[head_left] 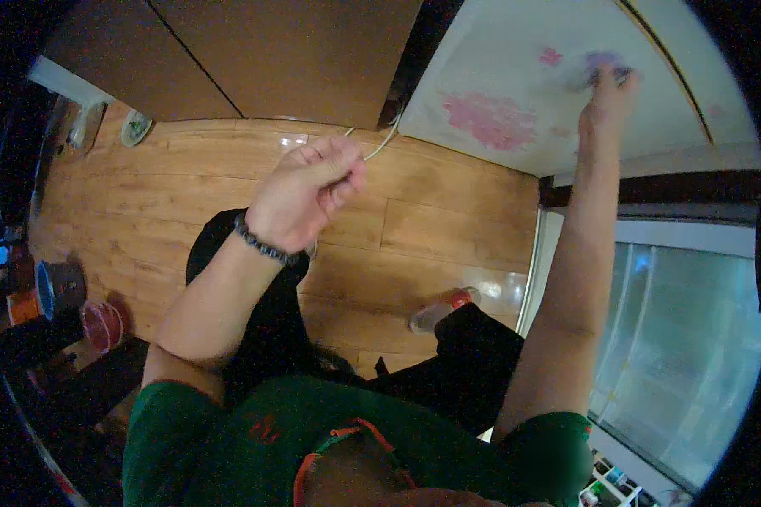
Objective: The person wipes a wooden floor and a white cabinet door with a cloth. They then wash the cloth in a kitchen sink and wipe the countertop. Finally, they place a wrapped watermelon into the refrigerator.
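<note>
My right hand (610, 100) reaches up to a white panel (499, 63) printed with pink flowers. Its fingers are bent round a crumpled purple-grey cloth (602, 63), smeared by motion, that lies against the panel. Over the floor, my left hand (309, 190) hangs in mid-air with fingers curled in and the thumb laid over them; nothing shows in its grip. A dark beaded bracelet (266, 247) circles that wrist. Just past the left fingertips runs a thin white cable (385, 144), which seems to pass behind the hand.
Brown cabinet doors (313, 59) stand ahead, beside the panel. On the wooden floor (431, 228) lie a clear container with a red cap (435, 314) near my legs and a round dish (135, 128) far left. A blue-rimmed bucket (55, 289) and red basket (103, 328) are left; a glass pane (685, 329) is right.
</note>
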{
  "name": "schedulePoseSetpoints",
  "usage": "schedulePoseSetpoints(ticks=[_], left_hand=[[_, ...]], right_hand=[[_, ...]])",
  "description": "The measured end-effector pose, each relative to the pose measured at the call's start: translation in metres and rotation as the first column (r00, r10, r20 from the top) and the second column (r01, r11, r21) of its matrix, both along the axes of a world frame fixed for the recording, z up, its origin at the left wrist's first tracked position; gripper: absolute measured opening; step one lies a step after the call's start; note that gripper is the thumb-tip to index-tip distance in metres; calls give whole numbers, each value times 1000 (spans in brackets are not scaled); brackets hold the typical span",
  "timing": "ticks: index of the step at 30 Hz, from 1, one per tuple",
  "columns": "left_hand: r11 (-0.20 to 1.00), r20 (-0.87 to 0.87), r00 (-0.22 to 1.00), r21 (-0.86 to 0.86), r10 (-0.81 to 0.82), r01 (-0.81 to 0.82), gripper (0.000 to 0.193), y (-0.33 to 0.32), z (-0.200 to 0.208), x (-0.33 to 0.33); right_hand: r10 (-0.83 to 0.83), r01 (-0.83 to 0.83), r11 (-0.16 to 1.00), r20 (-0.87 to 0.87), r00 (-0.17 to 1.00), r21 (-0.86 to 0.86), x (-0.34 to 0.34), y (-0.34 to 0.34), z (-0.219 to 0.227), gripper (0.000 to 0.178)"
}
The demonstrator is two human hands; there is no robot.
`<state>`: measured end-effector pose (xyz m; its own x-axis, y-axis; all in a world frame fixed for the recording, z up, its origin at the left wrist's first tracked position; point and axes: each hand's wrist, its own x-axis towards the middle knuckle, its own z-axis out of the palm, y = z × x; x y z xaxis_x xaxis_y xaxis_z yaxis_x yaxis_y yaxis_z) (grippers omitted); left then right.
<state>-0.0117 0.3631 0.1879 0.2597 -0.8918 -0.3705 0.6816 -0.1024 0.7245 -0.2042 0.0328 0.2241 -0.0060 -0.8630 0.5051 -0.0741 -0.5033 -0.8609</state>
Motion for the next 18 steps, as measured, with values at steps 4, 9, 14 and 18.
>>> schedulePoseSetpoints(ticks=[4,9,14,18], left_hand=[[992,76,990,-37,-117,120,13,-12,20,-3],[995,-76,997,-98,-18,11,10,-13,24,5],[999,-68,997,-38,-23,21,15,-10,24,0],[999,-72,996,4,44,-44,20,-5,19,-1]], right_hand=[[-600,128,665,-424,678,-736,42,-21,-24,21],[-342,-370,822,-895,286,-433,67,12,-217,25],[-297,-750,604,-949,102,-269,12,-13,-285,47],[-203,-542,816,-978,58,-201,32,-10,-175,50]])
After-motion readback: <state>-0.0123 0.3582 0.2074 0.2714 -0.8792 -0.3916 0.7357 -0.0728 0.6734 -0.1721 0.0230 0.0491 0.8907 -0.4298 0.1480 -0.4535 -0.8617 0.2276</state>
